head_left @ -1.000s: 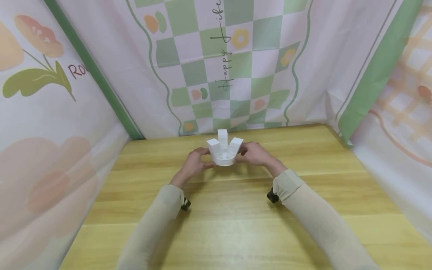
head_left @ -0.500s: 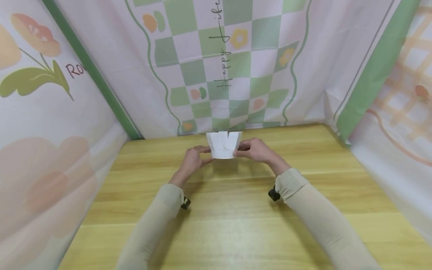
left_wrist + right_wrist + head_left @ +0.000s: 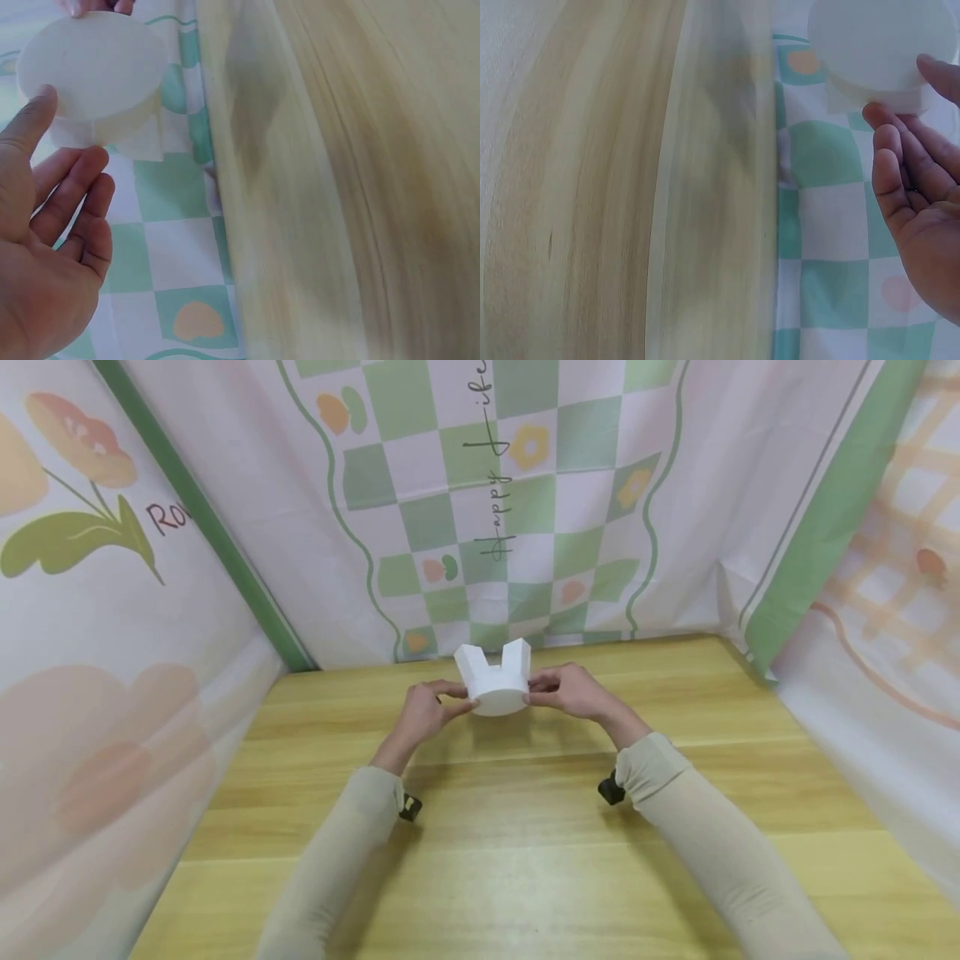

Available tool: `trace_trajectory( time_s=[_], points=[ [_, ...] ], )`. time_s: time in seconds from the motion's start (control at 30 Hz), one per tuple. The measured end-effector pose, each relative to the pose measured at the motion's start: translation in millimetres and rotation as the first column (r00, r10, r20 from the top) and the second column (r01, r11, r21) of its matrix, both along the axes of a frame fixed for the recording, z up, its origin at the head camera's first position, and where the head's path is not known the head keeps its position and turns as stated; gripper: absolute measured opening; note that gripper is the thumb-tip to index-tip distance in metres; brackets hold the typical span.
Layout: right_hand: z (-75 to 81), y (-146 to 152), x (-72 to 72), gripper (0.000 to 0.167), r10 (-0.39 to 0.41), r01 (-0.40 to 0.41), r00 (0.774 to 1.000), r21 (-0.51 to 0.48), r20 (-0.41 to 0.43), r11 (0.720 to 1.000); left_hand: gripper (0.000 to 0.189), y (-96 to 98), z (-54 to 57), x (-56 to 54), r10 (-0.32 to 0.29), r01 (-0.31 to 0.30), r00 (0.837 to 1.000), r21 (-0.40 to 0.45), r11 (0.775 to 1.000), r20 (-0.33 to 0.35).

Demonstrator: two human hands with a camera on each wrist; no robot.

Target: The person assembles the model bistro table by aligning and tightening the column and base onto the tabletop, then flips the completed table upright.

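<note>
A white round-based piece with upright flared prongs [image 3: 498, 687], like a small crown, is held above the far part of the table in the head view. Its flat disc underside [image 3: 94, 64] faces the left wrist camera; the same underside [image 3: 881, 37] shows in the right wrist view. My left hand [image 3: 422, 714] pinches its left side, thumb at the base edge and fingers behind. On the opposite side my right hand [image 3: 573, 693] pinches it likewise. Parts of the fingers behind the piece are hidden in the head view.
The wooden table [image 3: 495, 843] spreads below both forearms. A checked green and white cloth [image 3: 502, 510] hangs directly behind its far edge. Flowered cloth [image 3: 112, 693] hangs at the left, another patterned cloth [image 3: 892, 593] at the right. Small black devices [image 3: 611, 789] sit at the wrists.
Both hands have tipped the white piece, so its open top has turned away from the head view and its flat underside has come into sight. Both hands keep hold of it.
</note>
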State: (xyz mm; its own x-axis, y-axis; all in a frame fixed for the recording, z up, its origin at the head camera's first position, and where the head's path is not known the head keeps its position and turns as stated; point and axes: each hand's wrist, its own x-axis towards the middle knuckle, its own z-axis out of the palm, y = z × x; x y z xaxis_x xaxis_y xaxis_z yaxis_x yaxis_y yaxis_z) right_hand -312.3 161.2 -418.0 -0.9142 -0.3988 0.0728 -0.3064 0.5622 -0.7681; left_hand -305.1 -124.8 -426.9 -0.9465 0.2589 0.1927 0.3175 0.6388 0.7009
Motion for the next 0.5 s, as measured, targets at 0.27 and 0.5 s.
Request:
trace_trajectory(
  time_s=[0.27,0.5],
  points=[
    [4.4,0.9,1.9,0.042,-0.058,0.058,0.998,0.034,0.008,0.998,0.034,-1.2,2.3,-1.1,-0.015,0.01,0.996,0.054,0.999,0.084],
    [9.0,3.3,4.6,0.043,-0.073,0.074,0.994,-0.001,0.083,0.997,0.04,0.8,4.0,-2.3,-0.055,0.052,0.996,0.037,0.998,0.074]
  ],
)
